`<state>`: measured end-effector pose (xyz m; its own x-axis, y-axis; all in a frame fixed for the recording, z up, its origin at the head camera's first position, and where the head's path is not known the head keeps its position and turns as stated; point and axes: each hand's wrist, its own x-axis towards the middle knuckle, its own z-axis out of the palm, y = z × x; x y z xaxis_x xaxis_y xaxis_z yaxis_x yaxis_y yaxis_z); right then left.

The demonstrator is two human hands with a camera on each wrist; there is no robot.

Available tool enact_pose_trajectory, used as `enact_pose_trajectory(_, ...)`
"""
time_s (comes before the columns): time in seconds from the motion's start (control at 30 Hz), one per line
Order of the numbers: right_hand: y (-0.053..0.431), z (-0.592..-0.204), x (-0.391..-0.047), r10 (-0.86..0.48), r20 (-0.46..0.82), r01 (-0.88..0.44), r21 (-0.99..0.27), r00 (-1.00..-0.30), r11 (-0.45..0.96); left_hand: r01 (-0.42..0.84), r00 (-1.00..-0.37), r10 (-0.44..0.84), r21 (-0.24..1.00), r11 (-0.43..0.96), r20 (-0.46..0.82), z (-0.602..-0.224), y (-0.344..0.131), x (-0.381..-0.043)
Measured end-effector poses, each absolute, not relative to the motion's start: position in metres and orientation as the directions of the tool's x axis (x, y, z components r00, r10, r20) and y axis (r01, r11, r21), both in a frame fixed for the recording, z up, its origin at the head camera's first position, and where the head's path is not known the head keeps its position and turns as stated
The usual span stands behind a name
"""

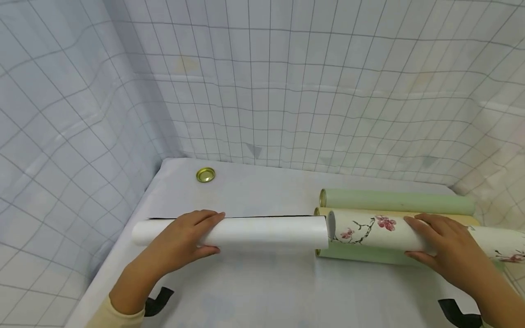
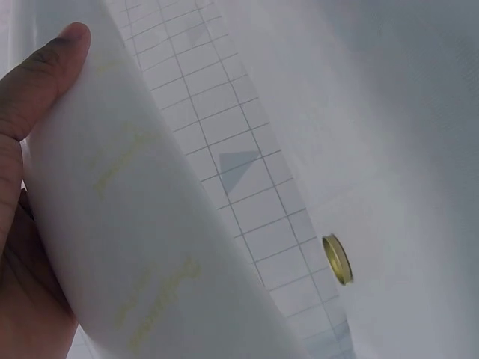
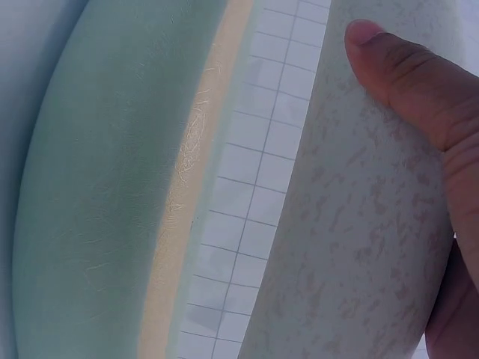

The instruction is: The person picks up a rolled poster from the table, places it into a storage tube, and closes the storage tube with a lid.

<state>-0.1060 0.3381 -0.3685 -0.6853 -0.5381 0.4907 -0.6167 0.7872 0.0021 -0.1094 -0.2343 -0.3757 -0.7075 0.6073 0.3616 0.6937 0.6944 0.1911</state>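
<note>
My left hand [image 1: 180,241] grips a white paper roll [image 1: 266,232] from above, thumb on the near side and fingers over the far side. Faint yellow writing shows on this roll [image 2: 142,172] in the left wrist view. With my right hand [image 1: 451,250] I hold a cream roll with pink flowers [image 1: 369,230], thumb and fingers spread round its middle. The white roll's right end meets the flowered roll's open left end in the head view. Under and behind the flowered roll lie a pale yellow tube [image 1: 467,219] and two green tubes [image 1: 393,200], partly hidden.
A round gold lid [image 1: 205,175] lies at the back left of the white table [image 1: 254,291]. Black straps [image 1: 160,301] show beside both wrists. White gridded sheeting [image 1: 262,100] rises behind the table and at both sides.
</note>
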Motion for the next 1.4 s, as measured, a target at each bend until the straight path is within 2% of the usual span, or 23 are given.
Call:
enact_pose_trajectory(0.27,0.337,-0.369,-0.095,-0.531,0.483,-0.604,0.006,-0.696,0.797,0.693,-0.711,0.617,0.183,0.698,0.338,-0.364,-0.236,-0.11)
enact_pose_trajectory(0.77,0.328,-0.363,-0.088,-0.547,0.512,-0.636,0.001,-0.662,0.772,0.718,-0.682,0.644,0.148,0.68,0.347,-0.354,-0.236,-0.108)
enact_pose_trajectory(1.4,0.319,-0.358,-0.079,-0.562,0.487,-0.64,0.009,-0.668,0.769,0.739,-0.62,0.688,-0.015,0.674,0.378,-0.353,-0.236,-0.107)
